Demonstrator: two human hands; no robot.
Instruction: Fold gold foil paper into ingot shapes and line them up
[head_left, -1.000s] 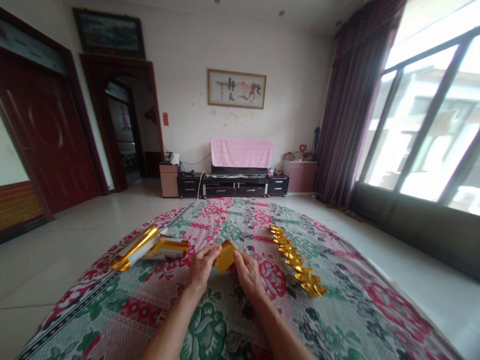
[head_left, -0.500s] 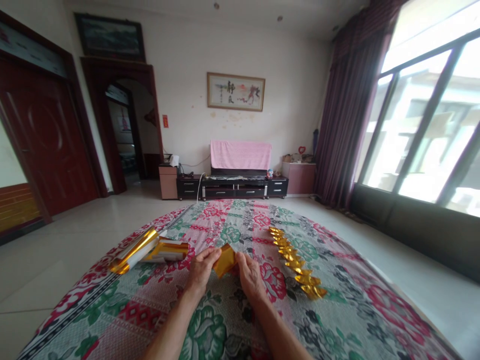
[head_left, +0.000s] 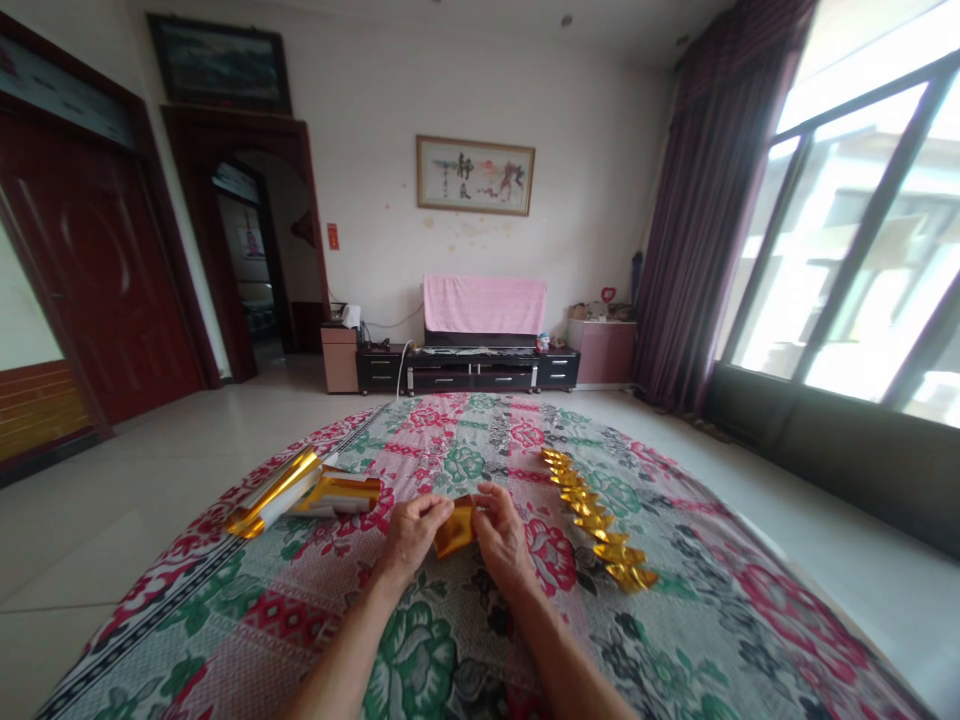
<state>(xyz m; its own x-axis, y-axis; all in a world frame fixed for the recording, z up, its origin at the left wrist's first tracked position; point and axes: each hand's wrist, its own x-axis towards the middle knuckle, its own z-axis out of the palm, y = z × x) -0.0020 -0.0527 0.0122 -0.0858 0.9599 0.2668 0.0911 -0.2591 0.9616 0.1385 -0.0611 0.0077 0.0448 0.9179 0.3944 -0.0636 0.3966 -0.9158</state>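
Between my two hands is a small folded piece of gold foil paper [head_left: 454, 532], held up above the flowered cloth. My left hand [head_left: 414, 530] pinches its upper left corner between thumb and fingers. On the other side, my right hand [head_left: 501, 528] grips the right edge, its fingers bent over the top. To the right lies a slanting row of several folded gold paper ingots [head_left: 592, 522], nested against each other. Left of my hands are curled gold foil sheets with pale backs, one rolled sheet [head_left: 276, 494] leaning beside a flatter sheet [head_left: 341, 494].
A round table covered with a flowered cloth [head_left: 420, 650] fills the foreground. Beyond it stands a low black TV cabinet [head_left: 472, 378] with a pink towel [head_left: 486, 304] over the screen. A window [head_left: 862, 230] and purple curtain [head_left: 697, 210] are on the right, a red door [head_left: 97, 260] on the left.
The gold paper has turned in my hands and sits more level. My right hand's fingers have risen over its upper right edge. The view has shifted slightly.
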